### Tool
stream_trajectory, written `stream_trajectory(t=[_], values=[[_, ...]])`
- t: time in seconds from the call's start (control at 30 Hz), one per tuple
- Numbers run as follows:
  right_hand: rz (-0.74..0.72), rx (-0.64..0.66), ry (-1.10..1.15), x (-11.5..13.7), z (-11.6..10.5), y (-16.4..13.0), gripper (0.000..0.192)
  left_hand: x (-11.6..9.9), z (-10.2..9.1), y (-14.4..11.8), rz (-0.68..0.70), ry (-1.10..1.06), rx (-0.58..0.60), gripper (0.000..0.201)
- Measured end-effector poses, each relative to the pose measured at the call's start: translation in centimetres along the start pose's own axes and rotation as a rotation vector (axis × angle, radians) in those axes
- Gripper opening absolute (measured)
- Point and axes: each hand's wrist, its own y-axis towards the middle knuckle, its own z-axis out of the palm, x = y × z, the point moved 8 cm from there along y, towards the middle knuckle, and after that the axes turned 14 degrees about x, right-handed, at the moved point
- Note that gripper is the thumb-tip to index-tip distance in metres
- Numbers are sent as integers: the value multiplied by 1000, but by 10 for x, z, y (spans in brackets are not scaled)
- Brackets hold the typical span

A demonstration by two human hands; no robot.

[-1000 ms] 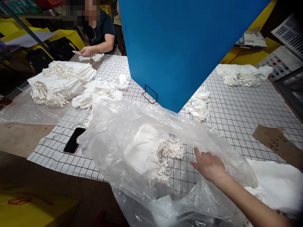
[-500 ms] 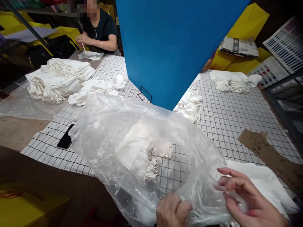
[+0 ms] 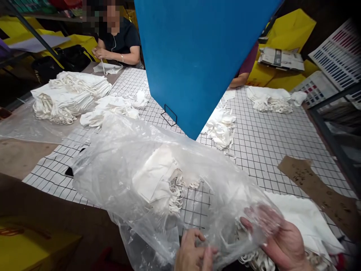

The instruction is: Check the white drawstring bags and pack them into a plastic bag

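Black-lined white grid sheeting covers the counter (image 3: 270, 139) in front of you, and a big upright blue panel (image 3: 194, 56) stands at its middle, held by a thin black wire foot.

Your left hand (image 3: 193, 254) sits at the bottom edge of the view, fingers curled in and pinching the near edge of a large crumpled clear plastic bag (image 3: 135, 162). Your right hand (image 3: 278, 241) is spread open, palm turned up, with its fingers tucked under the same film (you can see them blurred through the plastic). Looped white cords lie just below that hand.

The bag sprawls across the near half of the counter, from your hands out toward the left. Inside it lies a bundle of folded white fabric pieces with looped cords (image 3: 159, 182), near the middle of the bag and apart from both hands. A flat white cloth (image 3: 304, 222) lies just beside your right hand, partly under the bag's edge.

Farther off, a tall stack of the same white pieces (image 3: 70, 96) rests at the far left on another clear sheet, with looser heaps by the panel and at the far right. A torn strip of brown cardboard (image 3: 316, 184) lies to the right. Across the counter a seated person in a dark top (image 3: 121, 37) handles a white piece with both hands.
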Motion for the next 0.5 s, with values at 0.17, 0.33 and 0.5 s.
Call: stream_trajectory(t=[0.17,0.33,0.5], values=[[126,141,-255,4,28,12,65,15,-6,16,-246,-105,168,84],[27,-258,-1021,52,55,5,118,9,13,25,-393,18,407,65],[89,23,-1127,44,91,40,95,0,21,27,-339,150,333,15]])
